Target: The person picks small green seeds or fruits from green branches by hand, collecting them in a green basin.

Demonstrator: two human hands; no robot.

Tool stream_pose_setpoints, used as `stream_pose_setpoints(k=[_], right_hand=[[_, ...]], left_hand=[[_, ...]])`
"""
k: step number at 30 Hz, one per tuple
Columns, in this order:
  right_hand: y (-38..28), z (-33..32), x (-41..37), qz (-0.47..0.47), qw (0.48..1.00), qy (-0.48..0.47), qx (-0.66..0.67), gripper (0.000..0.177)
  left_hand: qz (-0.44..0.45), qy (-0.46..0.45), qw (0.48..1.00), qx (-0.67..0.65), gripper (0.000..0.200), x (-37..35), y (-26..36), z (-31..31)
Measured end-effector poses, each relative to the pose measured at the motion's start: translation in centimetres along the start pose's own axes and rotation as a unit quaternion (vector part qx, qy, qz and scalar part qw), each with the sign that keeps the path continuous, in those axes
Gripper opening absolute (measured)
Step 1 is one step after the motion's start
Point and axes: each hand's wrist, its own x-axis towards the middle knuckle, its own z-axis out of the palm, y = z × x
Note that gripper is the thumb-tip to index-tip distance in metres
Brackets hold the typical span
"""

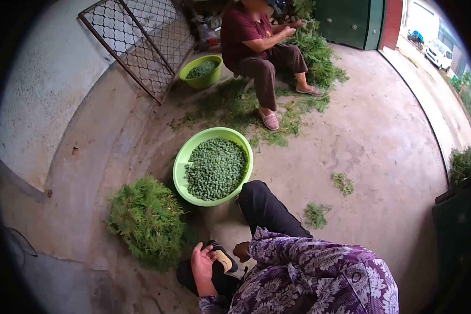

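Note:
My left hand [202, 261] is low in the view over my dark trouser leg, palm up with its fingers apart and nothing in it. Close to its right is my shoe [222, 256]. My right hand [241, 251] shows as a dark shape beside the patterned sleeve, its fingers hidden. In front of my knee stands a light green basin [179, 170] holding many small round green pieces [216, 168]. A pile of green leafy sprigs [146, 220] lies on the floor left of the basin.
Another person [256, 42] sits ahead, hands at leafy branches [314, 57]. Beside them is a smaller green basin [212, 79] of green pieces. A metal lattice [146, 47] leans at the wall. Small sprigs [344, 183] lie on the floor at right.

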Motion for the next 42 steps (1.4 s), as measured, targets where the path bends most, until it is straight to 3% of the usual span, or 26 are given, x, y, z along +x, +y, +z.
stream_pose_setpoints(k=[9, 14, 21, 23, 26, 27, 29, 30, 32, 33, 35, 36, 37, 38, 42], right_hand=[[-1.8, -2.0, -1.0, -0.049, 0.995, 0.04, 0.072, 0.025], [-2.2, -2.0, 0.4, 0.002, 1.0, -0.026, 0.016, 0.025], [-3.4, -3.6, -1.1, 0.025, 0.999, -0.013, 0.041, 0.025], [-3.7, -5.9, -4.2, -0.027, 0.996, 0.025, 0.077, 0.026], [-3.7, -6.1, -4.2, -0.022, 0.997, 0.009, 0.074, 0.026], [-1.4, 0.3, 1.9, -0.022, 0.997, 0.01, 0.075, 0.026], [-0.1, 11.5, 16.4, 0.288, 0.953, -0.013, 0.091, 0.025], [-0.5, 10.0, 15.0, 0.288, 0.953, -0.012, 0.092, 0.025], [-1.7, 4.9, 10.1, 0.224, 0.969, -0.093, 0.046, 0.025], [-1.6, 5.8, 11.2, 0.224, 0.969, -0.092, 0.045, 0.025], [-0.8, 9.4, 15.5, 0.339, 0.933, -0.106, 0.056, 0.024], [1.6, 6.5, 8.0, 0.34, 0.933, -0.105, 0.053, 0.024], [-0.5, 1.8, 3.4, 0.155, 0.985, -0.063, 0.045, 0.023], [-2.6, -3.7, -1.5, -0.036, 0.999, -0.019, 0.035, 0.022], [-2.2, -2.6, -0.7, -0.044, 0.999, 0.008, 0.026, 0.021]], left_hand=[[-0.017, 0.036, 0.998, 0.041, 0.052, 0.0, -0.2, 0.6], [-0.019, 0.048, 0.996, 0.067, 0.052, 0.1, -0.5, 0.7], [-0.036, 0.067, 0.993, 0.093, 0.053, 0.3, -0.6, 0.9], [-0.045, 0.073, 0.992, 0.095, 0.052, 0.4, -0.7, 1.0], [-0.054, 0.064, 0.991, 0.102, 0.046, 0.6, -1.1, 0.4], [-0.054, 0.063, 0.991, 0.104, 0.046, 0.7, -1.2, 0.3], [-0.059, 0.075, 0.988, 0.119, 0.042, 0.7, -1.4, 0.3], [-0.058, 0.074, 0.988, 0.12, 0.042, 0.7, -1.4, 0.5], [-0.074, 0.122, 0.959, 0.244, 0.038, 0.5, -1.5, 1.4], [-0.073, 0.121, 0.959, 0.244, 0.038, 0.5, -1.6, 1.4], [-0.086, 0.104, 0.948, 0.288, 0.035, 0.5, -2.1, 1.1], [-0.085, 0.094, 0.95, 0.287, 0.034, 0.7, -2.4, 0.5], [-0.084, 0.094, 0.95, 0.285, 0.034, 0.6, -2.4, 0.6], [-0.084, 0.097, 0.949, 0.288, 0.035, 0.6, -2.3, 0.7], [-0.081, 0.101, 0.947, 0.294, 0.035, 0.4, -2.1, 0.9]])
